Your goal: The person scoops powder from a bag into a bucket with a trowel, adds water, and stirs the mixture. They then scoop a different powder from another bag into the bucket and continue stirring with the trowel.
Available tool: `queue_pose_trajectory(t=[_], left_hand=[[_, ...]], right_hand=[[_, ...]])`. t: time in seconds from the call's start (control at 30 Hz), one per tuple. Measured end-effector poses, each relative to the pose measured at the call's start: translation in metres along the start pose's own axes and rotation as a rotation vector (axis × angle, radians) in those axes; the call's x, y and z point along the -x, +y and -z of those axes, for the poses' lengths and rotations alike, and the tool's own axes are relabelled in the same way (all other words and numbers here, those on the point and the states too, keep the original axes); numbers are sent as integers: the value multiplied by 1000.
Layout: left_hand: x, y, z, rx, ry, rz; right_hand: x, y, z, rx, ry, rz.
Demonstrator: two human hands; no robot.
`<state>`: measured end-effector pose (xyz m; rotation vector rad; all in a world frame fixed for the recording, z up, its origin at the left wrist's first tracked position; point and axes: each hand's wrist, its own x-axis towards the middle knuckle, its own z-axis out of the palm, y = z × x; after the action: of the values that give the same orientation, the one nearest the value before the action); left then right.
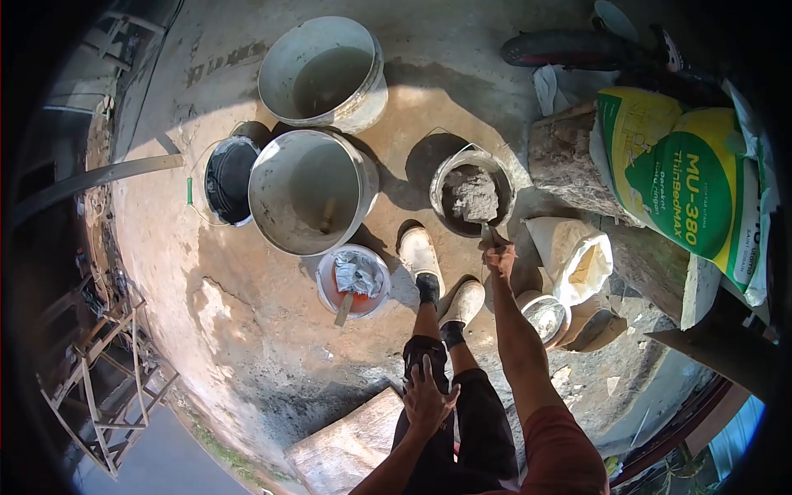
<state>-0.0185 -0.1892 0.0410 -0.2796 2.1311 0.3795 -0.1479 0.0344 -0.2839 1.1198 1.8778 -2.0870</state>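
- My right hand (499,257) was wrapped tight around the grip of what looked like a trowel (487,233), with its metal end at the near edge of the bucket (511,206); my fingers hid most of the grip.
- My left hand (427,400) held nothing; it lay with its fingers spread against my trouser leg (419,346), near the knee.
- The bucket stood on the floor (272,346) just ahead of my feet, and a rough grey heap of mix (477,195) sat inside, beside the trowel's metal end.
- I judged the trowel itself light and stiff, best taken by the grip in a full fist, since a loaded blade would pull down at the tip and strain the wrist.
- The mix seemed dense, thick and sticky (more like stiff dough than soup, by the way it stood up in a lump), so it likely dragged on the metal and crumbled at its edges.
- The bucket would have been heavy with that in it; I would have taken it by opposite sides of the rim, with both hands, and kept it level.
- Nothing there struck me as fragile, though wet mix could have made the grip slippery.
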Motion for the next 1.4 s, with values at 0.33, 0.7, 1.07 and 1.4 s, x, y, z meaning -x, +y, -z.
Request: queue_pose_trajectory(t=[0.33, 0.7, 1.07, 1.4], left_hand=[[-5, -5, 0, -46, 43, -54], [-7, -4, 3, -101, 71, -79], [-9, 9, 4, -191, 73, -71], [-17, 16, 2, -259, 90, -51]], right_hand=[[18, -24, -23, -239, -17, 27], [6, -39, -29, -340, 119, -173], [16, -54, -32, -294, 97, -111], [27, -60, -15, -354, -34, -259]])
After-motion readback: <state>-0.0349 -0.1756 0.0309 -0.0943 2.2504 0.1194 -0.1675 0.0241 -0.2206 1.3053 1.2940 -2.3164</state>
